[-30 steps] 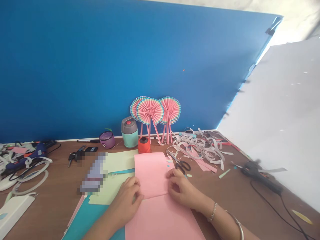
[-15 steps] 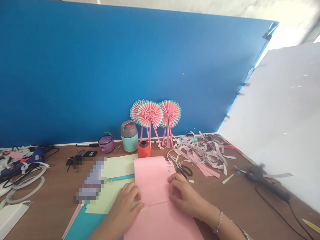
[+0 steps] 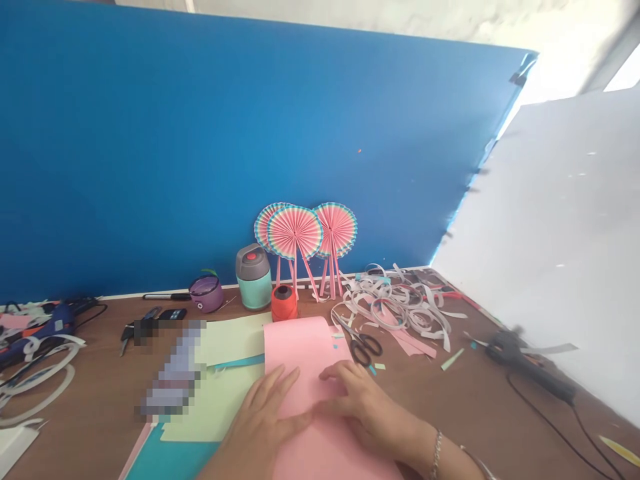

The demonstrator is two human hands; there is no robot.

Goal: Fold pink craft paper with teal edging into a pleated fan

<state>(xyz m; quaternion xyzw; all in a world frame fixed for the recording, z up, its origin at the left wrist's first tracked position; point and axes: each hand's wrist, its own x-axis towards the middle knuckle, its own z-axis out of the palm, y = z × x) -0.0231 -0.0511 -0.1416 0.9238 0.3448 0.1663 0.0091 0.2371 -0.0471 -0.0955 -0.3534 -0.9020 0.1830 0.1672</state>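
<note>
Both my hands lie flat on a pink paper sheet (image 3: pixel 300 347), which rests at the front of the wooden table (image 3: pixel 95 373). My left hand (image 3: pixel 263 427) has its fingers spread on the sheet's lower left, and my right hand (image 3: pixel 365 407) reaches across from the right with its fingertips on the paper. The hands nearly meet and hide the sheet's middle. Beneath and left of the pink lie a pale green paper sheet (image 3: pixel 233 340) and a teal paper sheet (image 3: pixel 173 453). Black-handled scissors (image 3: pixel 363 347) sit just right of the pink sheet.
Behind the paper stand an orange thread spool (image 3: pixel 283 303), a teal flask (image 3: pixel 253 277) and several paper fans (image 3: pixel 295 233). A heap of paper strips (image 3: pixel 395 310) lies right. A black glue gun (image 3: pixel 530 367) sits far right, and a blue glue gun (image 3: pixel 35 327) far left.
My right hand has slid left across the pink sheet toward my left hand, and both hands have flattened onto it. The crease visible earlier is now hidden.
</note>
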